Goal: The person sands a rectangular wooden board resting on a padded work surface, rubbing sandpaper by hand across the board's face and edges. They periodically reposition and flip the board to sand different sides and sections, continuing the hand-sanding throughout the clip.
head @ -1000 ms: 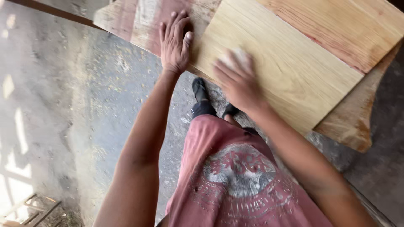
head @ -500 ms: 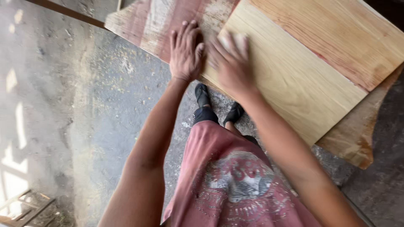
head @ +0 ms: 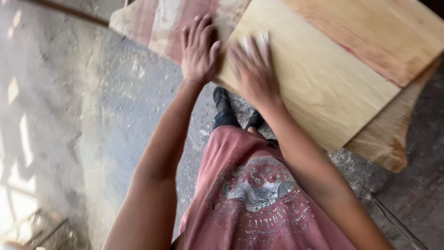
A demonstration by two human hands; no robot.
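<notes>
A large pale wooden board with a reddish streak lies on top of a rougher slab. My left hand rests flat, fingers spread, on the rough slab right at the pale board's near corner. My right hand presses down on the pale board next to it, blurred by motion. A small pale piece, perhaps sandpaper, shows under its fingertips; I cannot tell for sure what it is.
A dusty concrete floor spreads to the left and below. The rough slab's lower corner sticks out at the right. My dark shoes stand just under the boards' edge. My pink shirt fills the bottom middle.
My right hand has slid left across the pale board until it is close beside my left hand. My left hand has stayed pressed on the slab.
</notes>
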